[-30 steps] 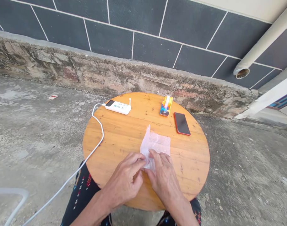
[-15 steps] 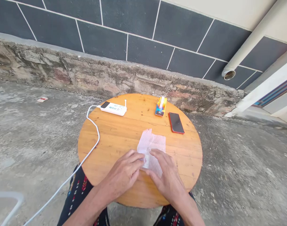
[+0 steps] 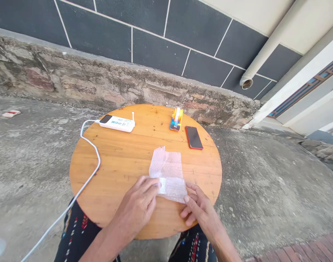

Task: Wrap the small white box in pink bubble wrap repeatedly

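On the round wooden table a sheet of pinkish, translucent bubble wrap (image 3: 170,165) lies spread, its near part folded and reaching to the right. A small pale, flat item (image 3: 162,185) shows at the wrap's near left part; its kind is unclear. My left hand (image 3: 141,196) has its fingers closed and pressed on the wrap beside that item, covering part of it. At the wrap's right edge is my right hand (image 3: 198,205), thumb tip on the near right corner, index finger along the edge, other fingers curled beneath.
Beyond the wrap stand a yellow and blue tape dispenser (image 3: 176,119) and a red-edged phone (image 3: 194,137). A white device (image 3: 116,123) lies at the far left, its white cable (image 3: 98,160) running off the table's left side. The stone wall base (image 3: 101,83) rises behind the table (image 3: 114,153).
My right hand has moved right and outward, to the wrap's right edge, and the wrap's near part now extends further right. My left hand stays on the wrap. The view has shifted slightly.
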Available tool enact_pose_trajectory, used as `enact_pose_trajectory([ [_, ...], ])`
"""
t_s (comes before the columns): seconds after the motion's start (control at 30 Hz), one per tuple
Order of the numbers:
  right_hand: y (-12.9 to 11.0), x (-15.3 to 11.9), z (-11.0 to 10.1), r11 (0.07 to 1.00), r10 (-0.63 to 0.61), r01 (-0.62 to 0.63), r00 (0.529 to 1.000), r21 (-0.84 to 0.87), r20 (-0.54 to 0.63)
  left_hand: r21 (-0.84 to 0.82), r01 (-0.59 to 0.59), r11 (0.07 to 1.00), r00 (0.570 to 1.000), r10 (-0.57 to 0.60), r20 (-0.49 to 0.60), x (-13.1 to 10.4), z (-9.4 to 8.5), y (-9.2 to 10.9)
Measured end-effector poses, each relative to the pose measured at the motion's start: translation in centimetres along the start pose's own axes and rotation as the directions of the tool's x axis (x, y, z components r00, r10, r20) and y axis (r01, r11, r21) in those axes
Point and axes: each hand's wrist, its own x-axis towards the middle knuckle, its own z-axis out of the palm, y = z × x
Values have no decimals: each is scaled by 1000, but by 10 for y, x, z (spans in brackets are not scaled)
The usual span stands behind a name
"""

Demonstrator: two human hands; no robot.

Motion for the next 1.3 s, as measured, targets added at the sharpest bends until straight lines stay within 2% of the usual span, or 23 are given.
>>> enact_pose_trajectory([
  [0.13, -5, 10, 8, 993, -33, 33, 999, 113, 2, -4, -4, 1000, 1000, 4, -5, -1, 1, 0],
  [0.33, -6, 25, 11, 995, -49, 57, 994, 84, -93, -38, -7, 999, 999, 6, -33, -1, 0, -3],
  [0.5, -7, 19, 5, 993, 21, -20, 1000, 113, -7, -59, -5, 998, 999, 3, -37, -1, 0, -4],
  [0.6, -7, 15, 3, 990, 46, -42, 999, 137, -27, -69, -19, 997, 999, 16, -47, -1, 0, -5],
  [0.73, -9, 19, 6, 992, 62, -66, 997, 111, 34, -62, -19, 998, 998, 16, -55, 0, 0, -4],
  [0.9, -11, 21, 5, 998, 63, -66, 994, -25, -84, -57, -5, 998, 999, 3, -35, 0, -1, -4],
  [0.97, -9, 19, 2, 994, 89, -94, 993, -60, -74, -68, -8, 998, 999, 5, -40, 0, -1, -5],
  [1.03, -8, 16, 0, 993, 105, -107, 994, -46, -44, -80, -9, 997, 999, 5, -49, 0, -1, -6],
  [1.2, -15, 12, 5, 998, 57, -57, 998, 1, 22, -87, -1, 996, 998, -4, -56, 0, -1, -6],
  [1.3, -18, 17, 10, 999, 31, -31, 999, -11, 12, -74, 4, 997, 999, -7, -39, 0, -2, -5],
])
